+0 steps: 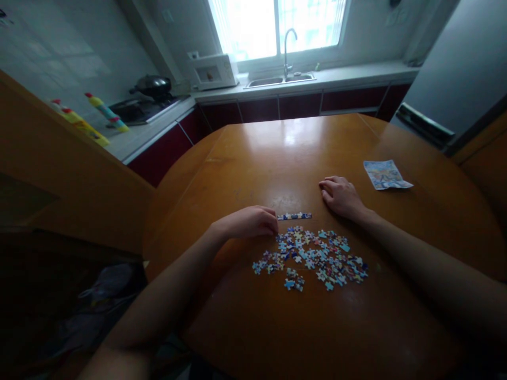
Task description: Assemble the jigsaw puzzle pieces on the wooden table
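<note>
A short joined strip of jigsaw pieces (pixel 294 216) lies on the wooden table (pixel 237 163), dark blue and pale in colour. At its left end is my left hand (pixel 255 221), its fingers curled together and pointing down; whatever they pinch is hidden. Just below spreads a loose heap of small jigsaw pieces (pixel 312 256), mostly light blue, white and purple, with a small cluster (pixel 293 281) apart at the front. My right hand (pixel 341 196) rests on the tabletop to the upper right of the strip, fingers loosely bent and holding nothing visible.
A creased picture sheet (pixel 386 174) lies at the table's right. Behind are a sink (pixel 281 81) with a tap, a white microwave (pixel 214 71), and a stove with a dark pot (pixel 153 86). Yellow bottles (pixel 85 126) stand at left; a fridge (pixel 463 68) is at right.
</note>
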`<state>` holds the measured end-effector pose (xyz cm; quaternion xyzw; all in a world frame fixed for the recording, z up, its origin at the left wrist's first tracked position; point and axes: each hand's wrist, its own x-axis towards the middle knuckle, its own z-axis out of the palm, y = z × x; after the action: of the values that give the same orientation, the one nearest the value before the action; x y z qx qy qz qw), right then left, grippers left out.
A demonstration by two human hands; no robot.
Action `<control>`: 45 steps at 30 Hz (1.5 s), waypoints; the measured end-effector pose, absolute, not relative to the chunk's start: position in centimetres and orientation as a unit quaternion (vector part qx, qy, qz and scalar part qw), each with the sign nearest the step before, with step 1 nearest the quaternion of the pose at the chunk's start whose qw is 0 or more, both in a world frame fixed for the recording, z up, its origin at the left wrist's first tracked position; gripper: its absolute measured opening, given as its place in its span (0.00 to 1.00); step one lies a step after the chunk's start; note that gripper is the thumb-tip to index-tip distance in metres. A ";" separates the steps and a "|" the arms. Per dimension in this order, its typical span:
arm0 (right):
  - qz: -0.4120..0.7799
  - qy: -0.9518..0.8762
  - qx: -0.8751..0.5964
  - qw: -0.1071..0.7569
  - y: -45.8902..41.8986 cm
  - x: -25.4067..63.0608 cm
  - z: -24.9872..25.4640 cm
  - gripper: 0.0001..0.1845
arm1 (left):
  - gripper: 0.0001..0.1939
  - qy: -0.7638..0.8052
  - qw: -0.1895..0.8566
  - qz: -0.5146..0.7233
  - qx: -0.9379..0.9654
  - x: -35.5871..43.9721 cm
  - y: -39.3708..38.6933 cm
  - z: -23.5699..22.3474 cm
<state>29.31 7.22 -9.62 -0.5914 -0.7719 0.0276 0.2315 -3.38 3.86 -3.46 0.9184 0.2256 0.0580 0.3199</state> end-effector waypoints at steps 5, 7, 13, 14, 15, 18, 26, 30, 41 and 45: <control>0.019 -0.777 -0.586 0.229 7.5 29.5 -9.9 0.17 | 0.06 0.217 0.314 0.048 0.923 -3.4 3.9 -3.5; 0.018 -0.776 -0.587 0.230 7.5 29.5 -10.0 0.17 | 0.06 0.218 0.311 0.048 0.924 -3.4 3.9 -3.4; 0.022 -0.774 -0.589 0.233 7.3 29.4 -9.8 0.18 | 0.07 0.218 0.313 0.048 0.923 -3.3 3.7 -3.2; 0.024 -0.773 -0.589 0.232 7.3 29.4 -9.8 0.18 | 0.06 0.219 0.314 0.049 0.922 -3.3 3.8 -3.3; 0.026 -0.773 -0.590 0.232 7.3 29.4 -9.7 0.18 | 0.06 0.220 0.316 0.049 0.922 -3.3 3.8 -3.3; 0.029 -0.772 -0.592 0.230 7.3 29.3 -9.7 0.18 | 0.06 0.221 0.316 0.049 0.921 -3.2 3.8 -3.4; 0.026 -0.772 -0.593 0.226 7.4 29.4 -9.7 0.17 | 0.06 0.217 0.310 0.043 0.924 -3.3 3.8 -3.1; 0.026 -0.773 -0.592 0.227 7.3 29.3 -9.5 0.16 | 0.05 0.221 0.317 0.045 0.921 -3.2 3.7 -3.0; 0.022 -0.773 -0.593 0.223 7.2 29.3 -9.4 0.17 | 0.05 0.229 0.323 0.036 0.918 -3.2 3.6 -3.0; 0.022 -0.773 -0.593 0.226 7.2 29.2 -9.4 0.18 | 0.05 0.230 0.324 0.039 0.917 -3.1 3.6 -2.8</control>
<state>29.24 7.16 -9.43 -0.5929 -0.7727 0.0219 0.2255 -3.11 3.59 -2.76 0.9168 0.2297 0.0394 0.3244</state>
